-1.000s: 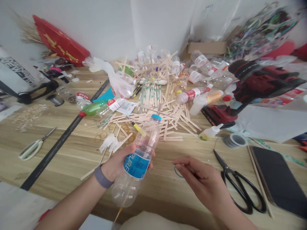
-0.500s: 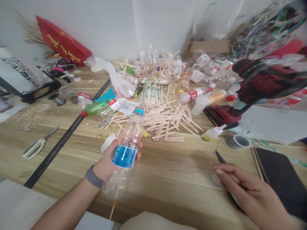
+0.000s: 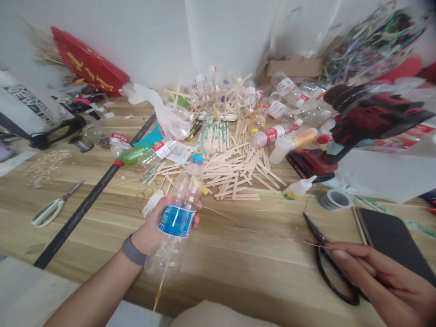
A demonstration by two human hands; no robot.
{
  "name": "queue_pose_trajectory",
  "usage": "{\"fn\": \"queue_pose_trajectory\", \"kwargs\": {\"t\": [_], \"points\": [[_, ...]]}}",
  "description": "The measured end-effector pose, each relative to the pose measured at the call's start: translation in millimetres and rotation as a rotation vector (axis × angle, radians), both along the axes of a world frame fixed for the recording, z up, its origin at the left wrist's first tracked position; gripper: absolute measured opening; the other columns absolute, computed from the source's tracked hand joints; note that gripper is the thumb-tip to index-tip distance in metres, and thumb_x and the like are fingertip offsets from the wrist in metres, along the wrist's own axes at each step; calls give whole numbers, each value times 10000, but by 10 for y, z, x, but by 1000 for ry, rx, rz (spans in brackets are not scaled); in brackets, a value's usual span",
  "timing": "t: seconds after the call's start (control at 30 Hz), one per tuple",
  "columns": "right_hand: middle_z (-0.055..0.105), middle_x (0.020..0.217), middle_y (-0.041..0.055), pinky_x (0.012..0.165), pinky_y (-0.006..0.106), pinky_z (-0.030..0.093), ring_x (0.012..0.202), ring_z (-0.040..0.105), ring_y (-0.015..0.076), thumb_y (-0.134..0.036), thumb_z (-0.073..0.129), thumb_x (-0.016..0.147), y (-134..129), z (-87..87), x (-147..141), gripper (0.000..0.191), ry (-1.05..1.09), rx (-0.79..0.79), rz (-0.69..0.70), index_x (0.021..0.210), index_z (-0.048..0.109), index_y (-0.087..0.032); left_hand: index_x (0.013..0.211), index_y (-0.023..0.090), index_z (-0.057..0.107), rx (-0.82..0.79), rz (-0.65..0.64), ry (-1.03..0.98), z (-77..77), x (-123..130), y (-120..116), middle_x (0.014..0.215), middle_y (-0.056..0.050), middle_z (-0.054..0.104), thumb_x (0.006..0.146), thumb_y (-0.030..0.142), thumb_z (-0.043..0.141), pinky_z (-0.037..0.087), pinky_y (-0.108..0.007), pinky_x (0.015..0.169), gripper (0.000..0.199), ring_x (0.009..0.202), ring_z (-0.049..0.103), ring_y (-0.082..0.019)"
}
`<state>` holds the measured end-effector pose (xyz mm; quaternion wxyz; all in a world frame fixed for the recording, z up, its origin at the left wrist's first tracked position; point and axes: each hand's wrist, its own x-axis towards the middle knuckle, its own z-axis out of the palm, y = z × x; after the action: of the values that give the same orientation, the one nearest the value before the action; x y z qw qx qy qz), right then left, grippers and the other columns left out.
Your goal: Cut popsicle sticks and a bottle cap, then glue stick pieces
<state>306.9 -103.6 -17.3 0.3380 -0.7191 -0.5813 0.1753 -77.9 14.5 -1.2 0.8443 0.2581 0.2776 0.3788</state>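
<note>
Currently, left hand grips clear, blue-labelled plastic bottle above wooden bench; right hand pinches thin, wire-like strand near black scissors. Best: bottle steady, strand clear of blades.

A clear, ridged plastic bottle with a blue cap and a blue label with pale lettering is gripped around its middle by the left hand, left of centre in the lower half of the frame, tilted with its cap toward the upper right. A slender, pale stick shows at its base, slanting toward the bottom edge, with a yellow-orange patch partway along. At lower right, the right hand pinches a thin, pale strand, its tip pointing left, blurred.
</note>
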Motion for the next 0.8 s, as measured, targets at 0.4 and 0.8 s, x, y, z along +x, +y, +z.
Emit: {"fn": "queue_pose_trajectory", "kwargs": {"t": [0.4, 0.8], "points": [[499, 480, -57, 410, 217, 352, 425, 469, 114, -385, 505, 917, 433, 281, -969, 248, 134, -24, 376, 864, 681, -219, 1052, 110, 695, -39, -100, -31, 15, 184, -37, 930, -77, 729, 668, 526, 790, 500, -244, 614, 574, 702, 690, -193], [431, 505, -76, 439, 208, 299, 448, 390, 90, -243, 484, 912, 683, 320, -1459, 214, 272, 31, 557, 817, 671, -200, 1066, 122, 693, -66, -133, -48, 29, 313, -120, 937, -65, 724, 747, 531, 728, 471, -255, 645, 520, 741, 679, -188]]}}
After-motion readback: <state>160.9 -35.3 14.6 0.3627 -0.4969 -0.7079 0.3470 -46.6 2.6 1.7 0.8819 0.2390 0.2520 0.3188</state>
